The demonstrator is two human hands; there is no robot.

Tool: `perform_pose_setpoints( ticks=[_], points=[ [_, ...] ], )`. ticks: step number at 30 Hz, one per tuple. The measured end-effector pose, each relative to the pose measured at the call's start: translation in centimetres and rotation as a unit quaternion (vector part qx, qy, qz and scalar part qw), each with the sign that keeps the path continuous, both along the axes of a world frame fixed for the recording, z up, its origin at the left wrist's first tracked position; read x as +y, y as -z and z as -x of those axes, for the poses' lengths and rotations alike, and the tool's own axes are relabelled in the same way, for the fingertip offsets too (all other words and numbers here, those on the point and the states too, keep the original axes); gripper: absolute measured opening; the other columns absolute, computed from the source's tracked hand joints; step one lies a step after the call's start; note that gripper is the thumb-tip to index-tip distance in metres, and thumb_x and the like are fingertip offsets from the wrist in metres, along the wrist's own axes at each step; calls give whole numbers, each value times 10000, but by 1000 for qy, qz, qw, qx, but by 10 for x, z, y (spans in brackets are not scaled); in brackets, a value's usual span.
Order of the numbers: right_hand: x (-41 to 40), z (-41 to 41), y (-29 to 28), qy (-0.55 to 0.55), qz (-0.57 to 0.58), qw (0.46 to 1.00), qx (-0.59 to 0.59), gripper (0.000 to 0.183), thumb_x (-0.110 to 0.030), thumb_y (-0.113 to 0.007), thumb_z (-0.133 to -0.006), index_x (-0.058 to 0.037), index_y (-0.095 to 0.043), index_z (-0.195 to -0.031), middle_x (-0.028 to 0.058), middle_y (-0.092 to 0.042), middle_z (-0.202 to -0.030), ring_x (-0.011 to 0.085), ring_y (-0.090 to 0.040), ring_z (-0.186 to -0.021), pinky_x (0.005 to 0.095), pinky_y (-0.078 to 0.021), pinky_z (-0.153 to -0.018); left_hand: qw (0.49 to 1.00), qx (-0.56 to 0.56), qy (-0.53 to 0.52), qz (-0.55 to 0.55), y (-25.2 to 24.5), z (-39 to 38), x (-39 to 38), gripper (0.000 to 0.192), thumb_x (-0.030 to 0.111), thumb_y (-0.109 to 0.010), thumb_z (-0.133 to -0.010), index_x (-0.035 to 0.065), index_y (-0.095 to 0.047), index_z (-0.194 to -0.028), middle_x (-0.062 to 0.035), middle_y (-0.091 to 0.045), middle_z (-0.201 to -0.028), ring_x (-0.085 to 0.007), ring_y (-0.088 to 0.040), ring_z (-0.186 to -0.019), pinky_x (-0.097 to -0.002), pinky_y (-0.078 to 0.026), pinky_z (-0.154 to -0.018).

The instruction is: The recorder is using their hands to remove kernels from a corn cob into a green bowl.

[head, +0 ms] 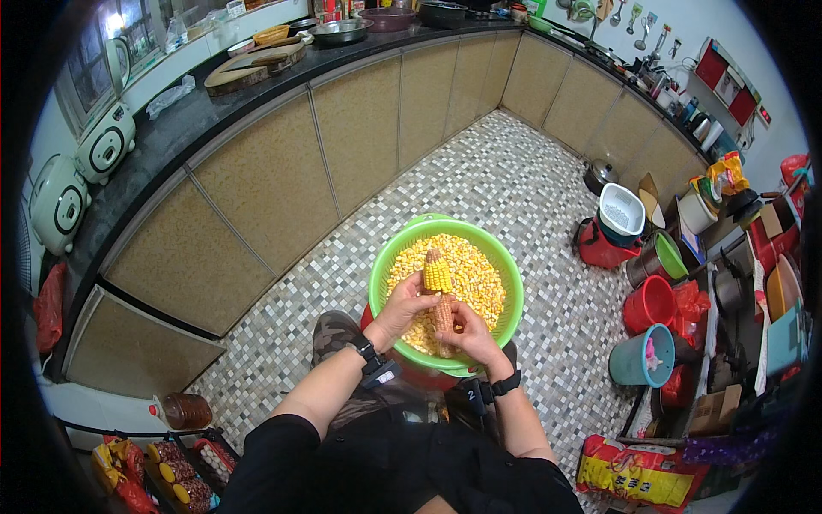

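Both of my hands grip one corn cob [438, 273] above a green plastic basket [512, 270]. Yellow kernels still cover the cob's upper part, while its lower stretch is bare and pinkish brown. My left hand [406, 305] holds it around the middle, thumb laid across just below the kernels. Lower down, my right hand [471, 331] pinches the stripped part between thumb and fingers. Loose corn kernels [481, 283] fill the basket beneath, partly hidden by my hands. The basket sits between my knees on something red, mostly covered.
A dark countertop [192, 122] over tan cabinets curves along the left and far side. To the right stand a red bucket [650, 302], a blue bucket [632, 360] and a crowded shelf. A capped plastic jug [186, 411] lies at lower left on the mosaic-patterned floor [565, 308].
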State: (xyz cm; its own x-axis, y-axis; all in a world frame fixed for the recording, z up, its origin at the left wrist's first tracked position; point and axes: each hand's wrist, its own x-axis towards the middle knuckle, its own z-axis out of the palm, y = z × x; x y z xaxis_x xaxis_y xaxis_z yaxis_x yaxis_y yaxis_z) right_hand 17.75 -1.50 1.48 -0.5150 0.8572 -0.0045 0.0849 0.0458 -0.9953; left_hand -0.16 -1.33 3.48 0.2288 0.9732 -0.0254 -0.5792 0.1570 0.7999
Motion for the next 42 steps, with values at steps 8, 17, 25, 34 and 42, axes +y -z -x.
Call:
perform_pose_setpoints(
  ticks=[8,17,25,34,42],
  points=[
    [2,-1,6,3,0,1000,6,511,-118,-759,-703,-18,-491,-1127,38,-584,-905,118,-549,-807,264,-458,-725,997,-61,36,-44,3,2,3,504,68,-591,-789,1,-404,-1252,-96,-559,-1120,-199,-576,-1017,-328,-431,-933],
    [0,2,-1,9,-33,999,-22,524,-133,-769,-690,-22,-488,-1119,53,-592,-883,126,-560,-799,275,-465,-717,1000,-11,-7,-2,9,-1,2,467,174,-647,-833,15,-434,-1217,-58,-559,-1093,-151,-570,-992,-289,-459,-877],
    [2,1,11,12,-48,998,-38,536,-169,-777,-682,-19,-483,-1105,86,-599,-874,163,-576,-796,290,-470,-720,1000,-2,-12,-15,8,-1,2,489,143,-647,-814,16,-427,-1231,-44,-550,-1108,-129,-550,-993,-282,-448,-884],
    [2,1,11,12,-45,998,-29,531,-154,-769,-687,-9,-481,-1109,84,-603,-877,156,-573,-804,290,-470,-721,1000,7,-15,-12,6,-1,1,506,94,-630,-796,14,-409,-1244,-63,-547,-1111,-152,-576,-975,-297,-462,-882],
    [2,-1,10,2,-25,999,-24,549,-130,-751,-702,1,-472,-1156,92,-600,-932,169,-575,-856,298,-465,-766,1000,-4,-1,-1,2,-1,0,475,81,-612,-797,1,-418,-1224,-73,-564,-1092,-161,-587,-965,-298,-466,-880]
  ],
)
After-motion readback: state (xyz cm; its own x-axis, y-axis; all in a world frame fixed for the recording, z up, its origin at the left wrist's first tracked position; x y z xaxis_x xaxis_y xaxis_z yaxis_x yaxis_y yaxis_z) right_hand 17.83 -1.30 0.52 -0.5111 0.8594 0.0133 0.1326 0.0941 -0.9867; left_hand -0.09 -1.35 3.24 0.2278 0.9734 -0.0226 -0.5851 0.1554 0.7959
